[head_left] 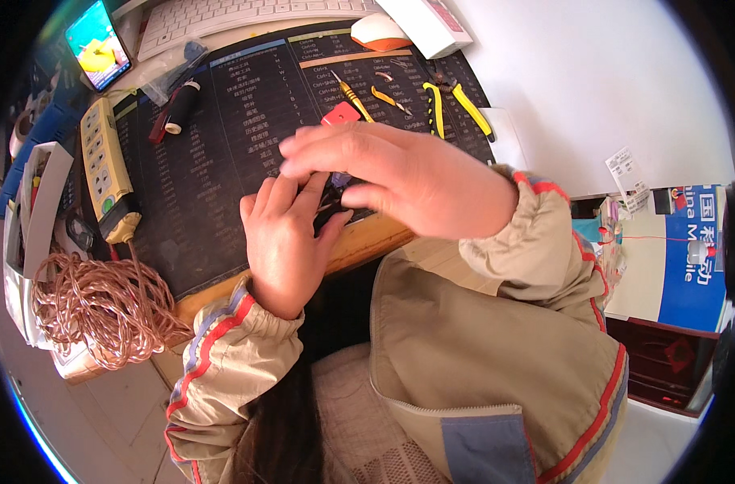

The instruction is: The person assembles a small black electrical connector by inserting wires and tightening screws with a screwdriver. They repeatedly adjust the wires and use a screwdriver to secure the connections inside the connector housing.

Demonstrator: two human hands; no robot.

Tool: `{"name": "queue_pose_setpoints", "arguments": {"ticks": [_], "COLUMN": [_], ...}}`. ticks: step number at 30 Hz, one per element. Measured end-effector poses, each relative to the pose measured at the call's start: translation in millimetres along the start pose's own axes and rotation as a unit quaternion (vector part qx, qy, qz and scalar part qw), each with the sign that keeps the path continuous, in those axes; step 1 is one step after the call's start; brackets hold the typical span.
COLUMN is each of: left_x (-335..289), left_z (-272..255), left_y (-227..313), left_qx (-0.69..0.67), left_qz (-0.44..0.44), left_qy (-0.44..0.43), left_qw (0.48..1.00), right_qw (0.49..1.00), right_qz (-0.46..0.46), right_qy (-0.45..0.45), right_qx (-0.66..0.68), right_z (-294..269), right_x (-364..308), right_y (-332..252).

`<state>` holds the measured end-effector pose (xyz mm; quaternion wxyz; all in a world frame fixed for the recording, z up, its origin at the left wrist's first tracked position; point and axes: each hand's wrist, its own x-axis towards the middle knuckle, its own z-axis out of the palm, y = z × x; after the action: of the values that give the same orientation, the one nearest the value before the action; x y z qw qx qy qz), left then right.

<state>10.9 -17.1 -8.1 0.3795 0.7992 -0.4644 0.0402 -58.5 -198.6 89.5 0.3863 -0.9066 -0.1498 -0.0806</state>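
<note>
My left hand [283, 234] is at the front edge of the mat, its fingers bent around a small dark piece with a purple part [340, 181], mostly hidden by my hands. Its thumb and fingers close in on the piece, whose kind I cannot make out. Above it reaches my right hand [408, 173], slightly blurred, its fingers stretched over the left fingertips and its thumb held apart. Just beyond the hands lie a red block [341, 113] and a yellow screwdriver [351, 95]. Farther right are yellow-and-black pliers [473, 113].
The black printed desk mat [198, 194] covers the wooden desk. Leftward are a power strip [105, 173], a coil of copper-coloured cable [105, 310] and a dark cylinder [183, 106]. A lit phone [97, 47], keyboard [222, 20], mouse [379, 32] and white box [425, 26] line the far side.
</note>
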Motion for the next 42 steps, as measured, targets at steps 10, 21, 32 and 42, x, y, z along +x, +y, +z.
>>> {"name": "queue_pose_setpoints", "arguments": {"ticks": [10,21,32,42], "left_x": [1.1,2.0,1.3,2.2], "left_z": [-0.4,-0.4,0.9,-0.4], "left_y": [0.5,1.5,2.8,1.8], "left_qx": [0.003,0.002,0.007,-0.009], "left_qz": [0.007,-0.005,-0.004,-0.015], "left_qy": [-0.005,-0.006,0.004,-0.009], "left_qw": [1.0,1.0,1.0,1.0], "right_qw": [0.994,0.989,0.964,0.99], "right_qz": [0.055,0.104,0.116,0.127], "right_qy": [0.094,0.068,0.205,0.018], "right_qx": [-0.027,-0.077,-0.121,-0.06], "right_z": [20.3,5.6,34.2,-2.2], "right_x": [-13.6,-7.2,-16.2,-8.0], "right_y": [-6.1,-4.8,-13.3,-6.8]}}
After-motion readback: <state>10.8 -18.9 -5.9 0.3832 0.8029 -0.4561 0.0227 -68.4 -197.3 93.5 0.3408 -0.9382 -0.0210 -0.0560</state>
